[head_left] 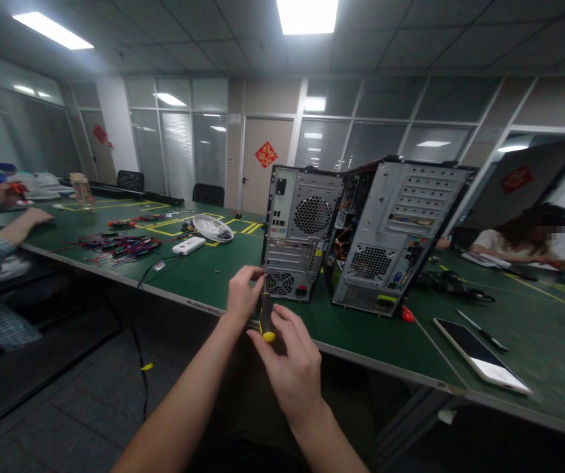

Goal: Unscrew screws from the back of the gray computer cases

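Observation:
A black and yellow screwdriver (pixel 267 318) points away from me at the lower left corner of a computer tower (pixel 290 256), whose back panel faces me. My right hand (pixel 295 361) grips its handle between thumb and fingers. Beside the screwdriver's front end, my left hand (pixel 244 292) is closed in a pinch against the tower's lower left edge. What its fingertips hold, if anything, is hidden. The screwdriver's tip cannot be made out. Just right of this tower stands a second computer tower (pixel 385 243), its side open and wires showing inside.
On the green table (pixel 203 282) to the left lie a bundle of wires (pixel 119 246), a white power strip (pixel 188 246) and a white basket (pixel 212 227). A phone (pixel 479 355), a thin tool (pixel 482 330) and black cables (pixel 447 286) lie right. People sit at both sides.

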The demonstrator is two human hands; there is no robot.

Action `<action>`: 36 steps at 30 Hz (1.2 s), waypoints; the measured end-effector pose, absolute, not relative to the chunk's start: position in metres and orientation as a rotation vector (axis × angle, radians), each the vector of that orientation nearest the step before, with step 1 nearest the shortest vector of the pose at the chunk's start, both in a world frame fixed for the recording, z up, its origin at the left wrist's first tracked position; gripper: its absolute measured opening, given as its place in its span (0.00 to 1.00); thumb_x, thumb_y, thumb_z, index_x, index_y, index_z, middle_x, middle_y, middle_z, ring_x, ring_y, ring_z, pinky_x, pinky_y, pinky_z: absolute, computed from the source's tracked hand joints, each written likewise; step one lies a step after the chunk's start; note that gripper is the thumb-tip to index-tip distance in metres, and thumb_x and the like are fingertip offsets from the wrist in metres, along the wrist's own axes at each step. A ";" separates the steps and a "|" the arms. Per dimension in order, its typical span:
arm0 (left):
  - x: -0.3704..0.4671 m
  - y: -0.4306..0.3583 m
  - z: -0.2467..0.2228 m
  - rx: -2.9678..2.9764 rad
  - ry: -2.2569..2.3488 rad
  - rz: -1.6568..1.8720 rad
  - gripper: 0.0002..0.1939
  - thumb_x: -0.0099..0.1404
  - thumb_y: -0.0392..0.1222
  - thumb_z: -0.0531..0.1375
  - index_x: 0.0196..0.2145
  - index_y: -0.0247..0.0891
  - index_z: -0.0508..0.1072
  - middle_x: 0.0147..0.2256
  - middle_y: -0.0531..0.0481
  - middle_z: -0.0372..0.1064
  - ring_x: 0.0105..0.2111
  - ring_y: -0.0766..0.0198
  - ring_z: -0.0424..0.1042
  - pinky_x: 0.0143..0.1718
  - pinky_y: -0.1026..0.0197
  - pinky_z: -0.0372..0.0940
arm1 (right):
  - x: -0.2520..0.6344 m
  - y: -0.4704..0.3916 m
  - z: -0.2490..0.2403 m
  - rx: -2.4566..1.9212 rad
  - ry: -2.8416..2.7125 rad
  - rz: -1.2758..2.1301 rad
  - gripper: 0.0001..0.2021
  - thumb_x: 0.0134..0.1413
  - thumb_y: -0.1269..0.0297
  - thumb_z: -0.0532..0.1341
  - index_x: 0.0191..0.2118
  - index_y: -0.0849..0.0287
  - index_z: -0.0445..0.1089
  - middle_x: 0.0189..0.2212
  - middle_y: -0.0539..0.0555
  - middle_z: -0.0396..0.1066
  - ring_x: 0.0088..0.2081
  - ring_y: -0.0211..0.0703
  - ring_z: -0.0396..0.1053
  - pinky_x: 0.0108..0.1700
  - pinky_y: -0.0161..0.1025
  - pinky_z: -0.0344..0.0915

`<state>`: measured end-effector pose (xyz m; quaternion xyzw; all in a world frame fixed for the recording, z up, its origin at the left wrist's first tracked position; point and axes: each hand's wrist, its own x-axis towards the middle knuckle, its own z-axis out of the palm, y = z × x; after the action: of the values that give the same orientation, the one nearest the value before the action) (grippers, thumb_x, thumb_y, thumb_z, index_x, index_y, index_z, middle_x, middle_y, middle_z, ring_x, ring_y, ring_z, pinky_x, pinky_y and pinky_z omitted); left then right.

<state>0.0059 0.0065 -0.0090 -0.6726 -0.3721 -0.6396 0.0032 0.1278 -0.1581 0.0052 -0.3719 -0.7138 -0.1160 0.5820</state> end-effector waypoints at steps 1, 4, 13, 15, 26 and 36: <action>0.006 0.007 -0.009 -2.107 -1.161 -2.003 0.02 0.68 0.36 0.63 0.37 0.40 0.76 0.33 0.50 0.75 0.34 0.62 0.75 0.39 0.59 0.71 | 0.128 -0.158 0.005 -0.871 -1.670 -0.260 0.16 0.63 0.67 0.69 0.54 0.61 0.74 0.52 0.65 0.77 0.52 0.51 0.78 0.54 0.46 0.79; 0.007 0.008 -0.010 -2.113 -1.150 -2.004 0.02 0.68 0.35 0.63 0.36 0.40 0.76 0.33 0.51 0.75 0.33 0.63 0.75 0.39 0.60 0.71 | 0.130 -0.158 0.005 -0.863 -1.729 -0.259 0.15 0.65 0.69 0.66 0.56 0.59 0.75 0.54 0.63 0.76 0.53 0.50 0.77 0.54 0.46 0.78; 0.007 0.010 -0.012 -2.118 -1.171 -2.010 0.02 0.67 0.36 0.64 0.37 0.39 0.78 0.33 0.50 0.77 0.33 0.62 0.76 0.39 0.61 0.70 | 0.127 -0.166 0.012 -0.906 -1.937 -0.366 0.16 0.68 0.72 0.60 0.58 0.60 0.76 0.55 0.65 0.76 0.50 0.52 0.76 0.51 0.49 0.78; 0.007 0.011 -0.012 -2.120 -1.167 -1.996 0.02 0.68 0.36 0.64 0.37 0.39 0.78 0.33 0.50 0.77 0.33 0.62 0.76 0.38 0.61 0.70 | 0.126 -0.166 0.009 -0.914 -1.947 -0.388 0.16 0.68 0.72 0.61 0.58 0.61 0.76 0.54 0.65 0.76 0.50 0.53 0.76 0.51 0.49 0.78; 0.008 0.011 -0.013 -2.076 -1.204 -2.016 0.02 0.68 0.38 0.64 0.36 0.39 0.78 0.32 0.51 0.77 0.32 0.63 0.75 0.38 0.61 0.70 | 0.123 -0.160 -0.011 -0.841 -1.820 -0.439 0.17 0.67 0.71 0.63 0.58 0.63 0.75 0.54 0.68 0.76 0.55 0.53 0.76 0.53 0.47 0.78; 0.008 0.010 -0.013 -2.065 -1.235 -2.038 0.04 0.68 0.40 0.64 0.36 0.39 0.78 0.32 0.50 0.78 0.32 0.63 0.76 0.38 0.61 0.71 | 0.115 -0.158 -0.014 -0.878 -1.819 -0.430 0.17 0.66 0.69 0.65 0.58 0.66 0.76 0.53 0.69 0.76 0.52 0.54 0.78 0.51 0.46 0.80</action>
<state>0.0083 0.0101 -0.0132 -0.6548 -0.3917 -0.6464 -0.0058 0.1155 -0.1578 -0.0141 -0.3650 -0.7563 -0.1788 0.5127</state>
